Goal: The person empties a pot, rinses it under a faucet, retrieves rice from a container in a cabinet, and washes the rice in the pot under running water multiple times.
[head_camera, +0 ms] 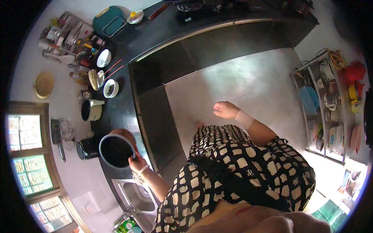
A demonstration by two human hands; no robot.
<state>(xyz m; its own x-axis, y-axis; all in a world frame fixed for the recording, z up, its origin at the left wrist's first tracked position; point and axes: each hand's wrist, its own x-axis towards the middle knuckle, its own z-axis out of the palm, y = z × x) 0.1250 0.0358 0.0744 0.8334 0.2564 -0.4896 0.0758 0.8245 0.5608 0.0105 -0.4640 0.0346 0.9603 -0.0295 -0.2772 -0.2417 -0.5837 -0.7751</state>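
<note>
My left hand [137,163] grips the rim of a deep pot [116,151] with a dark inside, a pale rim and a brownish outside. The pot is tipped so that its mouth faces me, over the black countertop [116,115] and near the steel sink [140,198]. Whether the pot holds anything is too dark to tell. Out over the floor, my right hand [227,110] has its fingers curled in, with nothing seen in them. A pale band wraps that wrist.
Along the left counter stand a cream pot [94,109], a black pot [89,148], white bowls [110,88] and chopsticks [115,71]. Bottles and jars [72,40] crowd the corner. A shelf rack [323,107] of kitchenware stands at right. Dark cabinets [186,55] border the floor [230,75].
</note>
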